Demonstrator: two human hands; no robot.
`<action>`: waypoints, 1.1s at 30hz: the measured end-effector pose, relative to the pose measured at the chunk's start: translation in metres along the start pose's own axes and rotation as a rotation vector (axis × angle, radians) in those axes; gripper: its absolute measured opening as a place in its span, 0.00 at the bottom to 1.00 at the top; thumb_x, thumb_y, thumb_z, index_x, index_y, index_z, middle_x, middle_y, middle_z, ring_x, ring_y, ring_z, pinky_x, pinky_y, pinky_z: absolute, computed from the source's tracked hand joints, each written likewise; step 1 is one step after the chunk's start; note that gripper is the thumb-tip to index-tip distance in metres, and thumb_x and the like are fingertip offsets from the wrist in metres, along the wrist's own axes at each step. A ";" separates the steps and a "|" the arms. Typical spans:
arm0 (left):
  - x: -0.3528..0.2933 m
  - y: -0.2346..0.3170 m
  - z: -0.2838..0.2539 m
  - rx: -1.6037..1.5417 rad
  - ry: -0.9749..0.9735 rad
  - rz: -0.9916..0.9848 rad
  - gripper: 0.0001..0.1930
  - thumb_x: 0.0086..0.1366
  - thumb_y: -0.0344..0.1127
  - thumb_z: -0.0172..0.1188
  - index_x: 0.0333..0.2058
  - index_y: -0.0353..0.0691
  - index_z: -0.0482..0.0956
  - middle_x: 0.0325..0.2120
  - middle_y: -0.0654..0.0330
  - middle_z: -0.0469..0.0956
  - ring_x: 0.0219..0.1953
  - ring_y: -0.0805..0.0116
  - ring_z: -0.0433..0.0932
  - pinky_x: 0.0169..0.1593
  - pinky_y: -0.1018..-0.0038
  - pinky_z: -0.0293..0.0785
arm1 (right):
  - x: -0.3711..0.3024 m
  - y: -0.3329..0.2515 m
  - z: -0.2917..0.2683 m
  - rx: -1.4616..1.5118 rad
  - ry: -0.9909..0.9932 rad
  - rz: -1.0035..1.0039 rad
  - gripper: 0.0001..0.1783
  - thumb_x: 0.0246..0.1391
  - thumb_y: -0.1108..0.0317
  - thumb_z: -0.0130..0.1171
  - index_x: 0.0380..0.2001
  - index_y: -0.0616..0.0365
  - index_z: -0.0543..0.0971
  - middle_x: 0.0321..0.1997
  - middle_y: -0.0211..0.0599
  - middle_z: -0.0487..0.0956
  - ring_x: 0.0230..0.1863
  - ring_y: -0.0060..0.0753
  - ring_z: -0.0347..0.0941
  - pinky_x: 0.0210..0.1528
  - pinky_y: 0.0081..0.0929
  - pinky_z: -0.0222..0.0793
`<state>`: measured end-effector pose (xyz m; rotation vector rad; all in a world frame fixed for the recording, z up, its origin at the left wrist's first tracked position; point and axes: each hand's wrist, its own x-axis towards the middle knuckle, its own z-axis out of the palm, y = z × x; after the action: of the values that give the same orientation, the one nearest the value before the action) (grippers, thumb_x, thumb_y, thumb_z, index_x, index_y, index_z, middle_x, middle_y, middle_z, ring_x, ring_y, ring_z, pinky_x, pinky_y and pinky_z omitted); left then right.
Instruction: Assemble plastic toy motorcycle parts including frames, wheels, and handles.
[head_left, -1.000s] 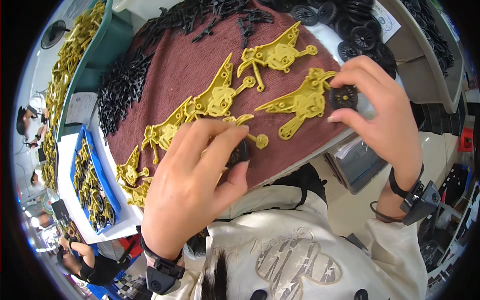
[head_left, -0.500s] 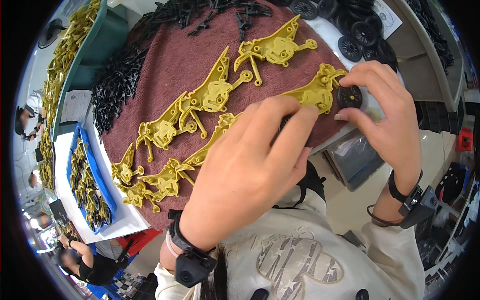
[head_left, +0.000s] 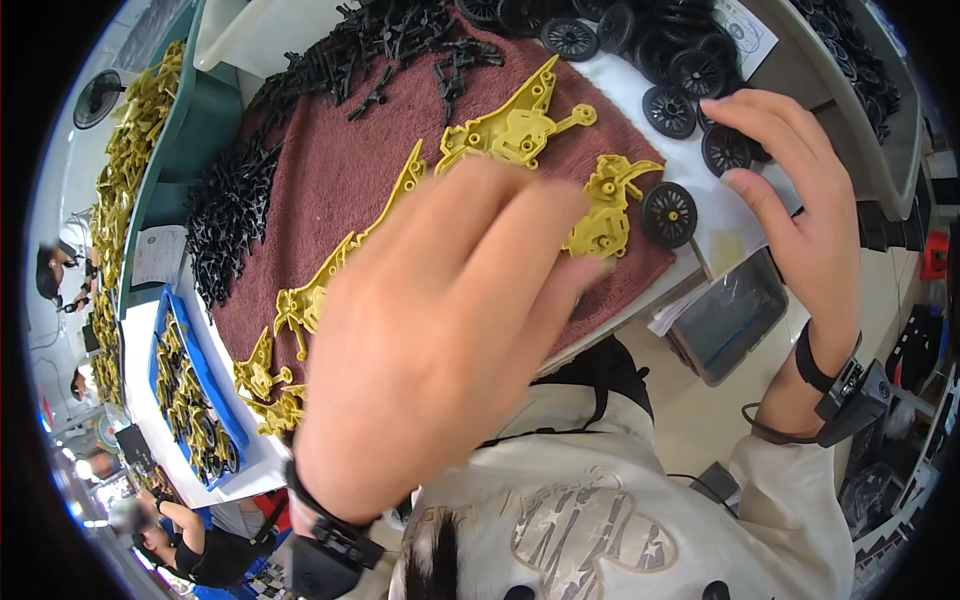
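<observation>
- Yellow frame piece (head_left: 603, 225) lies on the maroon towel (head_left: 340, 150), toward the counter's (head_left: 255, 462) near right corner; your left grip hides part of it.
- Spoked wheel with a yellow centre (head_left: 669, 215) sits just beside it at the towel's right edge; you cannot tell from here whether the two are joined.
- Your left grip (head_left: 420, 315) hangs blurred over the towel; whether its fingers are closed on anything cannot be told. Slowing it near the frame piece should save knocking that wheel askew.
- Your right grip (head_left: 812, 190) has thumb and finger apart, around the near side of the black wheels (head_left: 690, 55) by the counter's right edge; contact is unclear.
- Best separate the nearest wheel (head_left: 727, 152) from its neighbours, pinching it by the rim so the spokes and hub stay free of strain.
- Keep your left wrist high: more yellow frames (head_left: 512, 138) lie toward the counter's far edge, and a low sleeve could drag them.
</observation>
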<state>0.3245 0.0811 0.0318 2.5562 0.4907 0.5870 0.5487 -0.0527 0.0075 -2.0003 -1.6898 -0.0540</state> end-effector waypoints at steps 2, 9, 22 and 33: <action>0.040 -0.008 0.003 -0.053 -0.154 0.105 0.14 0.56 0.29 0.64 0.42 0.35 0.79 0.37 0.52 0.77 0.35 0.56 0.78 0.41 0.66 0.74 | -0.001 0.009 0.005 -0.028 -0.016 -0.005 0.23 0.47 0.77 0.56 0.50 0.56 0.78 0.54 0.42 0.75 0.55 0.45 0.70 0.58 0.34 0.62; 0.111 -0.053 0.035 -0.001 0.083 0.263 0.17 0.58 0.33 0.61 0.44 0.30 0.74 0.37 0.44 0.73 0.43 0.43 0.74 0.48 0.60 0.71 | 0.009 -0.005 0.017 0.036 -0.068 -0.043 0.19 0.45 0.77 0.59 0.45 0.58 0.79 0.54 0.39 0.76 0.55 0.46 0.69 0.58 0.36 0.62; 0.102 -0.040 0.002 -0.109 0.014 0.384 0.18 0.58 0.32 0.63 0.46 0.31 0.73 0.39 0.47 0.72 0.42 0.50 0.75 0.46 0.64 0.72 | 0.025 0.007 0.019 0.073 -0.082 -0.201 0.08 0.40 0.79 0.61 0.27 0.64 0.73 0.48 0.40 0.78 0.48 0.48 0.72 0.50 0.36 0.68; -0.127 -0.030 -0.082 -0.047 0.107 -0.397 0.24 0.46 0.27 0.72 0.45 0.32 0.78 0.43 0.52 0.76 0.43 0.60 0.77 0.44 0.69 0.75 | 0.037 -0.011 0.020 0.056 -0.075 -0.205 0.13 0.42 0.80 0.61 0.34 0.62 0.74 0.44 0.42 0.79 0.46 0.41 0.74 0.48 0.29 0.66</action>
<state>0.1701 0.0803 0.0422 2.2994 0.9797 0.5797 0.5410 -0.0103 0.0074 -1.8026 -1.9177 -0.0034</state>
